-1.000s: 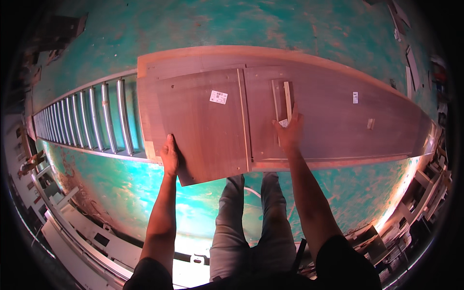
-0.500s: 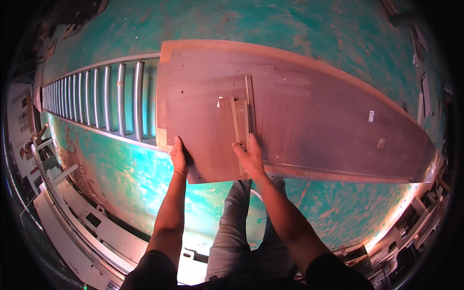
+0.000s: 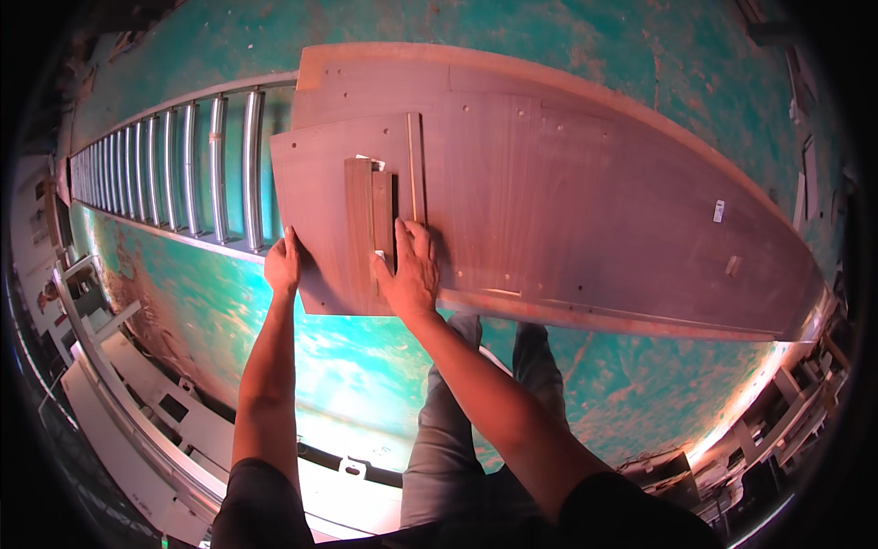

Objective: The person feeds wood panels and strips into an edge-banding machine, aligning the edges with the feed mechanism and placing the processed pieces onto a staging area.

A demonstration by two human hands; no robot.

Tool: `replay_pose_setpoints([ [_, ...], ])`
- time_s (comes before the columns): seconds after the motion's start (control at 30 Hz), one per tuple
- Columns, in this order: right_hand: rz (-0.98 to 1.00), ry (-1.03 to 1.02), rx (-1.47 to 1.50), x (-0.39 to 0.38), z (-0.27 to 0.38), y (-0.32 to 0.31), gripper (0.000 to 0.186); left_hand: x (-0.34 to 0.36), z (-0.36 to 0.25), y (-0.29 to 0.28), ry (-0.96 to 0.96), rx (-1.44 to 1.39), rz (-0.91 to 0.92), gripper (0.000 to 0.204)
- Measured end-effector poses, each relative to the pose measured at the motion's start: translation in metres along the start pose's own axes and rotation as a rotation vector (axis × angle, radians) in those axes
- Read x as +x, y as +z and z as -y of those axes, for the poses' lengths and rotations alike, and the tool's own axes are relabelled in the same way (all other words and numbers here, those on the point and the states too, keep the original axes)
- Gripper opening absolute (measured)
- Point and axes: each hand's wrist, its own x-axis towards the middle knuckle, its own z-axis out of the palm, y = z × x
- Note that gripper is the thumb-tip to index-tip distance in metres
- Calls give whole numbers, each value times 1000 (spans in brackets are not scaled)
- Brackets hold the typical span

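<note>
A brown wood-grain panel [image 3: 320,220] lies on a stack of larger panels [image 3: 567,210], its left part sticking out past the stack's left side. My left hand [image 3: 283,263] is closed on the panel's near left edge, thumb on top. Several narrow wooden strips [image 3: 358,206] rest together on this panel. Beside their near end is my right hand [image 3: 413,279], fingers stretched and apart, its thumb touching the strips' lower end. A thin pale strip or edge [image 3: 415,165] runs along the panel's right side.
A roller conveyor [image 3: 190,169] with metal rollers extends left from the stack. A small white label [image 3: 718,211] is on the large panel to the right. White machine frames [image 3: 137,403] stand at the lower left, above the worn green floor [image 3: 585,384].
The smaller panel has moved left with the strips on it and now juts over the conveyor side. Both hands went left with it. My right hand's fingers have spread from the strips.
</note>
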Motion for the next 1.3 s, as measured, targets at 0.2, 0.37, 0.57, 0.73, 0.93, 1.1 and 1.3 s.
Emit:
replay_pose_setpoints([
  [0.2,-457,-3,-252,15,-104,-147,57,-79,-107,11,510,-249,-217,30],
  [0.37,-594,179,-410,51,-197,-229,71,-169,-218,122,740,-383,-140,66],
  [0.57,-668,164,-418,55,-202,-209,82,-194,-271,157,298,-275,-280,83],
  [0.73,-475,302,-413,30,-245,-248,64,-193,-268,117,341,-506,-81,59],
  [0.93,-306,389,-4,6,-78,-236,51,-262,-290,77,342,-683,243,48],
  [1.1,-158,102,35,-1,-47,-184,60,-253,-288,98,458,-903,458,77],
  [1.3,32,171,341,-10,-71,-184,52,-223,-255,110,323,-912,460,44],
])
